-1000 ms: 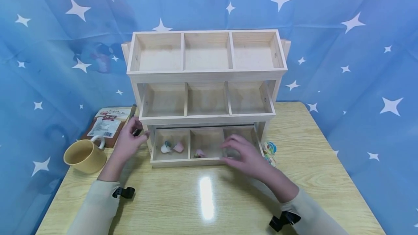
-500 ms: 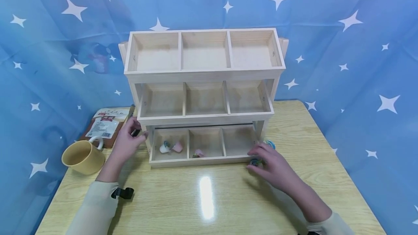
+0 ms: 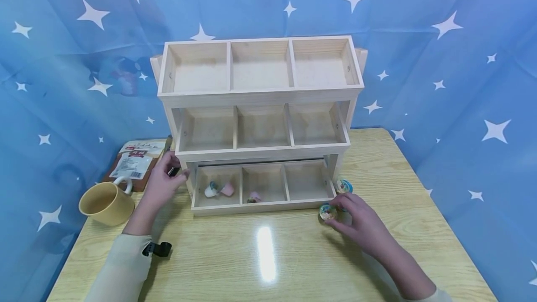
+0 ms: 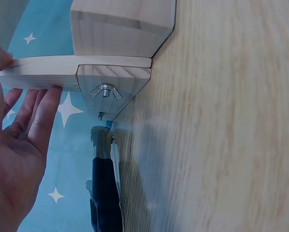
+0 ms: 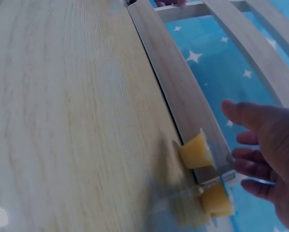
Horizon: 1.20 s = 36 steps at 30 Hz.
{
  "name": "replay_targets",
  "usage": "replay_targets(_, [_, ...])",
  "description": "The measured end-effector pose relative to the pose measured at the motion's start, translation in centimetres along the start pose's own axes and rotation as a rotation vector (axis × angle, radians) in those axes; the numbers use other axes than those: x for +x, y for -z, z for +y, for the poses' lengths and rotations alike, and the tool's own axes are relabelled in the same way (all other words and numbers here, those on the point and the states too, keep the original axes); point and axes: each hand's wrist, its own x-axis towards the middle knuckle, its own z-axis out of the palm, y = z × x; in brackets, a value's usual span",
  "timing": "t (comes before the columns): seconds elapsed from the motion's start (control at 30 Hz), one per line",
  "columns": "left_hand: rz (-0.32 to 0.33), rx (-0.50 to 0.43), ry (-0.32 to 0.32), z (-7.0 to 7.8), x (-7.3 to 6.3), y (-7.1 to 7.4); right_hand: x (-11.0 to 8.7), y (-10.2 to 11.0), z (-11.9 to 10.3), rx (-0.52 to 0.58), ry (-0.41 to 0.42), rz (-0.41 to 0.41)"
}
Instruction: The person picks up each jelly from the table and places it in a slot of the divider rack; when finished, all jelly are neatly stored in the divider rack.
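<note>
My left hand (image 3: 165, 181) grips the left leg of the pale wooden three-tier shelf (image 3: 253, 99); in the left wrist view its thumb lies above the wood and its fingers below. My right hand (image 3: 364, 225) is by the shelf's front right corner, fingers bent loosely around a small jelly cup (image 3: 327, 212). The right wrist view shows that yellow cup (image 5: 196, 152) standing against the bottom tier, with a gap to the fingers. A second jelly cup (image 3: 344, 186) is beside the shelf's right side, partly behind my right hand.
Small white (image 3: 211, 190) and pink (image 3: 228, 189) pieces lie in the bottom left compartment, another pink piece (image 3: 254, 197) in the middle one. A yellow mug (image 3: 106, 202), a brown pouch (image 3: 135, 164) and a black-handled tool (image 4: 105, 188) stand left of the shelf.
My right hand has moved right, from over the bottom right compartment to the shelf's front corner. A jelly cup now shows in front of that corner. My left hand stays on the shelf.
</note>
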Motion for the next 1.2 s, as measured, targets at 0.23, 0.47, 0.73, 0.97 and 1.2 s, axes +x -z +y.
replay_targets(0.23, [0.0, -0.01, 0.013, 0.1, -0.1, 0.0, -0.5, -0.6, 0.3, -0.008, -0.038, -0.004])
replay_targets(0.47, [0.0, -0.008, 0.022, 0.2, -0.1, 0.0, -0.8, -1.4, 0.3, -0.049, -0.025, 0.005])
replay_targets(0.73, [0.0, -0.012, 0.011, 0.0, -0.1, -0.1, -1.0, -2.2, -0.1, -0.031, -0.004, 0.01])
replay_targets(0.97, [0.009, -0.027, 0.001, -0.1, 0.0, -0.1, -1.1, -2.8, -0.2, 0.032, -0.018, -0.04])
replay_targets(1.2, [0.009, -0.031, 0.004, -0.1, 0.0, -0.2, -1.2, -3.2, -0.2, 0.08, -0.015, -0.092])
